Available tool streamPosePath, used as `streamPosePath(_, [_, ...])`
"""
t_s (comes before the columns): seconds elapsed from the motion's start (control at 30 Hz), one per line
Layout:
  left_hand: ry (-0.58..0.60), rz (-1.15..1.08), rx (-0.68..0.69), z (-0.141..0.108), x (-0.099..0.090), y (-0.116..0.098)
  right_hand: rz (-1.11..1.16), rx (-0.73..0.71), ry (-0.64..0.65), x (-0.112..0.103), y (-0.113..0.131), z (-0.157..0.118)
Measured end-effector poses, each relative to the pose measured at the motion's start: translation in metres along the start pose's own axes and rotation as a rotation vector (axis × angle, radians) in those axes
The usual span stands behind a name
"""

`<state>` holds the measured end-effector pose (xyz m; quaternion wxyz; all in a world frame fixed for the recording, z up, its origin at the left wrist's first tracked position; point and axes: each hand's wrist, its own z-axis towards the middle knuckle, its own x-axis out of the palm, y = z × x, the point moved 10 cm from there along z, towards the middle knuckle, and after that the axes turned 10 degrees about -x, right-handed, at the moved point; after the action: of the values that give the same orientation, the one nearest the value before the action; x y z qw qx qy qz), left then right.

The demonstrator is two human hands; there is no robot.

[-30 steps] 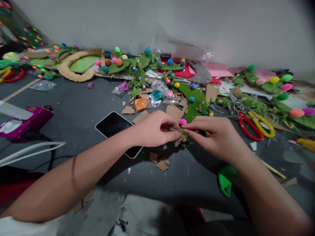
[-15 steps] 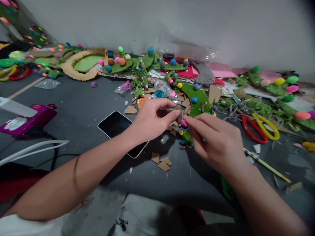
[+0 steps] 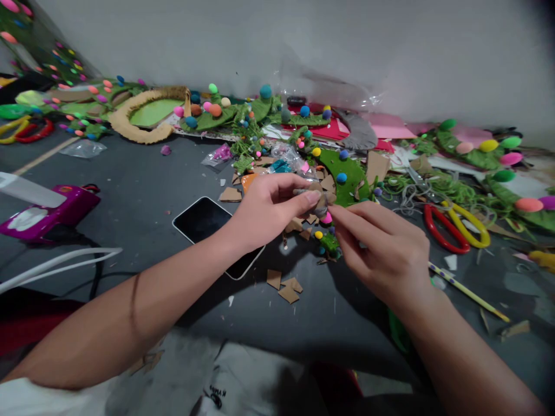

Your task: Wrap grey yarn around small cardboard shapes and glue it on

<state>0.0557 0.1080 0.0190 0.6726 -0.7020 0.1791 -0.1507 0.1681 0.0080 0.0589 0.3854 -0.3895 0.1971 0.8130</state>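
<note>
Between my two hands is a small cardboard piece partly wrapped in grey yarn. My left hand pinches its left side between thumb and fingers. At its lower right, the thumb and fingertips of my right hand are pinched together on the grey yarn. A phone with a dark screen lies partly under my left wrist. Brown cardboard scraps lie on the dark table below my hands. Just under the wrapped piece sits a small green item with coloured balls.
Green wreath shapes with coloured balls line the wall. A tan ring is at back left. Red and yellow scissors and a yellow stick lie right. A purple device stands left, near a white cable.
The piece between my hands has turned and shows more of its brown cardboard face. My right hand has shifted slightly right and down, still pinched.
</note>
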Motion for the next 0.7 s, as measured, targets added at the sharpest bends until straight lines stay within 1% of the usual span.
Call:
streamPosePath(0.07, [0.083,-0.041,-0.011,0.001,0.006,0.004,0.100,0.059,0.007,0.002,-0.006,0.000])
streamPosePath(0.17, [0.257,-0.065,-0.053,0.000,0.019,0.008,0.306,0.102,0.031,0.008,-0.015,0.002])
streamPosePath(0.23, [0.341,0.037,-0.094,-0.003,0.027,0.012,0.424,0.089,0.082,0.013,-0.020,0.002])
streamPosePath(0.3, [0.373,0.210,-0.109,-0.006,0.032,0.015,0.481,0.076,0.135,0.016,-0.026,0.001])
streamPosePath(0.37, [0.361,0.421,-0.062,-0.009,0.035,0.014,0.464,0.097,0.172,0.018,-0.033,-0.001])
streamPosePath(0.43, [0.337,0.618,0.001,-0.012,0.038,0.014,0.399,0.143,0.211,0.019,-0.038,-0.002])
streamPosePath(0.5, [0.300,0.742,0.030,-0.014,0.040,0.017,0.319,0.198,0.236,0.020,-0.039,-0.002])
streamPosePath(0.6, [0.200,0.803,0.042,-0.012,0.036,0.017,0.303,0.270,0.242,0.023,-0.034,-0.003])
streamPosePath(0.7, [0.039,0.762,0.085,-0.008,0.024,0.007,0.383,0.253,0.214,0.026,-0.026,-0.003])
